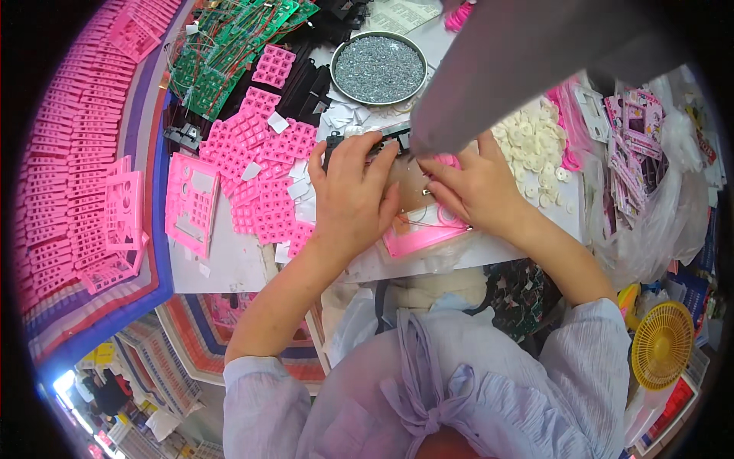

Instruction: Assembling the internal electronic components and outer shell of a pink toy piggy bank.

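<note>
Left grip palm-down, right grip angled inward

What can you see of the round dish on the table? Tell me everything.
The round dish looks shallow, with a thin, metallic-looking rim, and sits upright beyond the left hand and right hand, neither touching it. Small, shiny grey pieces, too tiny to identify, fill it. Black parts lie to its left.
</note>
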{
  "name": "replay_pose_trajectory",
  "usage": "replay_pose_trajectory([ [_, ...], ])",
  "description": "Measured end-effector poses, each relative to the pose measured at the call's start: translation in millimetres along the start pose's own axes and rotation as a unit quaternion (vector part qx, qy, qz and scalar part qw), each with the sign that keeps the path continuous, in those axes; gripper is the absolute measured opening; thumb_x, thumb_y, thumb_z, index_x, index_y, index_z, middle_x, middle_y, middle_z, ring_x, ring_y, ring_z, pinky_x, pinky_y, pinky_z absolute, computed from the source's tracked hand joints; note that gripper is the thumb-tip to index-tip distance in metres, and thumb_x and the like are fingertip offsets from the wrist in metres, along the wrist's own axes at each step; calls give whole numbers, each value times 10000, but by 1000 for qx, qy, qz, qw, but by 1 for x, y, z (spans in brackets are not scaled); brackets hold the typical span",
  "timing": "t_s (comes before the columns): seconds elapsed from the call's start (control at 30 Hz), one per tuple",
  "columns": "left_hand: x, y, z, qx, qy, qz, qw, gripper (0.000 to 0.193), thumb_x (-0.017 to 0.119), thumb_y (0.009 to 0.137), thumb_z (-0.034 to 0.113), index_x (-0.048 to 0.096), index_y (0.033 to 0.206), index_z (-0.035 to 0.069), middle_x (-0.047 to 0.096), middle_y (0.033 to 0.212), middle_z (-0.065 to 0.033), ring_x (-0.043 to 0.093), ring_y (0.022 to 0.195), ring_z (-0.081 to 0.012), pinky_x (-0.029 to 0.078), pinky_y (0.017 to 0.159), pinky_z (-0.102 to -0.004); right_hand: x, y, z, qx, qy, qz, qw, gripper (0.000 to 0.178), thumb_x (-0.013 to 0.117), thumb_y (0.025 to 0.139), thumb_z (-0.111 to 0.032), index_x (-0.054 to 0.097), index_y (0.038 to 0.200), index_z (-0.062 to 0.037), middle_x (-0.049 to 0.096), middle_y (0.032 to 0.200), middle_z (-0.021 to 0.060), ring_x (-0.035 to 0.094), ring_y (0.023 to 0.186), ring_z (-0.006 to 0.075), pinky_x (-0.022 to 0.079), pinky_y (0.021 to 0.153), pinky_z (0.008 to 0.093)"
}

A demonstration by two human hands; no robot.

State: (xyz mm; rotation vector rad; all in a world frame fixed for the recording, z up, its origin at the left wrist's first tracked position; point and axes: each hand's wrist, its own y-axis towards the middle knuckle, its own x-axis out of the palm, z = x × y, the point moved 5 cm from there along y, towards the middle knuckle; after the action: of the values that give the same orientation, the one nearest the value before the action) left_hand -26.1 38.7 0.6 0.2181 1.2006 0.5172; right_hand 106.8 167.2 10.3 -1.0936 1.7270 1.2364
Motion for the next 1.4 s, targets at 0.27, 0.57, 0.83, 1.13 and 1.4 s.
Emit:
replay_pose_trajectory([
  [0.27,-9,9,-8,-1,-24,2,1000,493,736,774,152,627,1251,88,595,1237,-90,555,1183,-271,260,1106,-533,-3,4,5,10,39,-36,999,311,706,866,-225,730,1148,-95,432,1545,155,357,1381,479,355,1130,539],
  [0.57,-8,4,-14,3,-42,9,999,485,734,774,144,617,1239,75,602,1199,-91,573,1145,-273,286,1085,-546,-17,-3,13,-8,84,-2,996,218,731,836,-200,755,1014,-77,523,1467,142,425,1338,448,453,1042,508],
  [0.83,-8,9,-22,10,-32,15,999,420,731,778,126,657,1189,79,641,1160,-76,587,1112,-271,346,1033,-468,-18,15,-4,-37,-32,-48,998,176,747,819,-227,769,895,-70,539,1433,125,419,1379,418,451,1037,506],
  [1.13,-8,7,-34,18,-33,23,999,403,729,792,181,664,1179,87,631,1199,-63,563,1175,-270,305,1075,-539,-22,28,18,-26,105,9,994,331,731,805,-147,702,1116,-39,647,1278,141,566,1217,383,501,993,462],
  [1.4,-25,23,-32,44,-22,-45,998,339,739,812,198,712,1132,89,675,1160,-81,604,1115,-278,409,1000,-465,-11,30,19,-31,98,-28,994,502,732,799,-147,627,1275,-25,641,1276,147,564,1187,375,506,992,449],
])
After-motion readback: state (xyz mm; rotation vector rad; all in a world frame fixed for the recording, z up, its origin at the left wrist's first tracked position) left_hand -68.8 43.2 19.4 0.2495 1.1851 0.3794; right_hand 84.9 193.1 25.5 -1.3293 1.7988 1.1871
